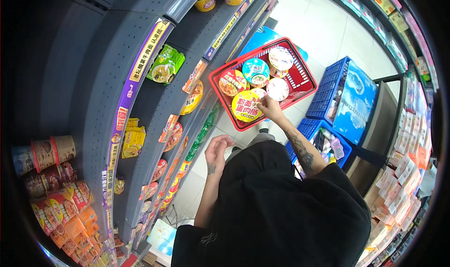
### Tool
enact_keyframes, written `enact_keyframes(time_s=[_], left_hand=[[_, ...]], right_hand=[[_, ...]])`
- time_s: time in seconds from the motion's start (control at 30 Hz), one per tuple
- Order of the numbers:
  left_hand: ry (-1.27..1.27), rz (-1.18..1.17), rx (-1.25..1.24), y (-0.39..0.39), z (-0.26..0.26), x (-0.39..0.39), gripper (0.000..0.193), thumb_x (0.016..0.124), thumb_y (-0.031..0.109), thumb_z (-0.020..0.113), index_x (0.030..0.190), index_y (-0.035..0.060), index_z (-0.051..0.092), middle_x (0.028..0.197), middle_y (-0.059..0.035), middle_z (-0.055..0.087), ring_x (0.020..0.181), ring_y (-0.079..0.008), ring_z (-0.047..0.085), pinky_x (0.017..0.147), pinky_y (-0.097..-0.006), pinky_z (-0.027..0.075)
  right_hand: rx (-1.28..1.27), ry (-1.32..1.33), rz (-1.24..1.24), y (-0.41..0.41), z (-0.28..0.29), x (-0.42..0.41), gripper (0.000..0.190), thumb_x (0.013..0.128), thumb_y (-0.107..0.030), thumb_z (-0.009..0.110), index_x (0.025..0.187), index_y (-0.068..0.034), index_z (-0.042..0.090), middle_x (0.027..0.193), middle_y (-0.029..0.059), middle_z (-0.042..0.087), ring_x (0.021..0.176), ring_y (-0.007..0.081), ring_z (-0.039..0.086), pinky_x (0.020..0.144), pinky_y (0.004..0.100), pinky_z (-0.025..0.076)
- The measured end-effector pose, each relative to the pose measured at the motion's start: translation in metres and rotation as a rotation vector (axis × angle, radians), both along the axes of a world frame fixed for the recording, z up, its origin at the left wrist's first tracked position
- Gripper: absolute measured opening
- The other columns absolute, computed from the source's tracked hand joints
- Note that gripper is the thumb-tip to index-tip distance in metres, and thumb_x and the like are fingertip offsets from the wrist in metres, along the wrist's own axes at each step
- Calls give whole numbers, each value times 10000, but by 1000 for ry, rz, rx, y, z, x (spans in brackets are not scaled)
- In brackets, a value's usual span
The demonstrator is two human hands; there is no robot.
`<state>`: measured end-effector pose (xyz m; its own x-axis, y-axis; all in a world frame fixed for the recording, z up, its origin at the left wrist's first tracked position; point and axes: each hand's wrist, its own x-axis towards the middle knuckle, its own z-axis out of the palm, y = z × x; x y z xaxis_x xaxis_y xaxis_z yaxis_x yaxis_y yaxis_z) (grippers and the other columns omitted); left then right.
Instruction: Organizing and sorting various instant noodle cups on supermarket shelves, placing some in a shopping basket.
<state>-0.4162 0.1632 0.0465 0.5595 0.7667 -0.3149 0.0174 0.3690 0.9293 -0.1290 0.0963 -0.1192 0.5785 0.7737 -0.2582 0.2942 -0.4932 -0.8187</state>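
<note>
My right hand [270, 108] is over a red plastic shopping basket [241, 124], its fingers gripping the right edge of a yellow-lidded instant noodle cup [245, 107]. Around it in the basket are a red noodle bowl [232, 83], a blue-lidded noodle bowl [256, 72] and several cups with pale lids, one a white-lidded cup [277, 89] beside my knuckles. My left hand [217, 152] hangs below the basket near the shelf, holding nothing, its fingers loosely curved.
Grey metal shelves [140, 101] run along the left, with a green noodle packet [166, 64], a yellow packet [133, 142] and stacked noodle packs [63, 207]. On the right are blue plastic crates [321, 91], one holding bottles [335, 145]. A blue stool top [260, 38] shows behind the basket.
</note>
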Motion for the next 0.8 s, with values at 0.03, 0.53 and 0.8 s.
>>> enact_keyframes(time_s=[0.03, 0.53, 0.8], left_hand=[[2, -3, -1, 0, 0, 6, 198, 1076, 72, 544, 1210, -33, 644, 1025, -120, 706, 996, -207, 701, 963, -356, 557], [25, 216, -21, -11, -11, -24, 212, 1078, 68, 511, 1199, -39, 649, 1041, -131, 711, 1003, -212, 705, 965, -373, 569], [16, 166, 33, -3, -11, -31, 192, 1033, 16, 592, 1216, -21, 639, 1058, -110, 716, 1033, -194, 694, 978, -337, 546]], right_hand=[[5, -138, -22, -3, -22, 6, 365, 885, -245, 781, 1039, 61, 655, 904, 202, 732, 783, 298, 730, 722, 407, 579], [-129, 138, 130, 8, -51, 40, 337, 894, -282, 799, 858, -12, 603, 759, 134, 670, 712, 210, 669, 665, 384, 540], [53, 242, 225, 18, 61, 51, 273, 961, -201, 745, 837, -50, 555, 730, 42, 625, 665, 96, 585, 583, 304, 472]])
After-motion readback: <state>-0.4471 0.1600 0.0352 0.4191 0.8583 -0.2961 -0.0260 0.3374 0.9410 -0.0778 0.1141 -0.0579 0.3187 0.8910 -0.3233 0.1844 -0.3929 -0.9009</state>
